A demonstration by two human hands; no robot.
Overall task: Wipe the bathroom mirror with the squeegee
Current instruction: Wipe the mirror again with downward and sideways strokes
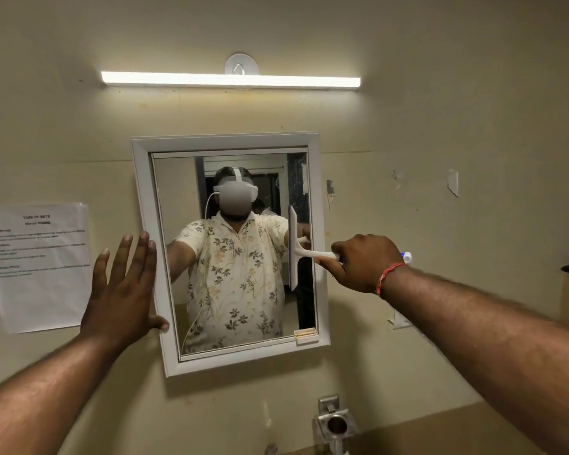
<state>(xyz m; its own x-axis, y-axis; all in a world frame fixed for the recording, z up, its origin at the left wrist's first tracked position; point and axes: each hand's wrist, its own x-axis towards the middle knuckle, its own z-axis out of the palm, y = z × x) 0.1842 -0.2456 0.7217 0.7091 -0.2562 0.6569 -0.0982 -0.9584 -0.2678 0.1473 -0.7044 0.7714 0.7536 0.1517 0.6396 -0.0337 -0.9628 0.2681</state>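
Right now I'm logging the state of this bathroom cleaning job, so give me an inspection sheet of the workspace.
Surface: mirror in a white frame on a beige wall, hanging slightly tilted.
Job's things: squeegee, blade upright against the glass near the right edge.
Clutter: small pale holder on the frame's lower right corner; printed sheet taped left of the mirror.
Hands: right hand closed on the squeegee handle; left hand open, fingers spread flat at the frame's left edge.
Cables: white cord seen only in the reflection.
Surroundings: lit tube light above; metal tap below.
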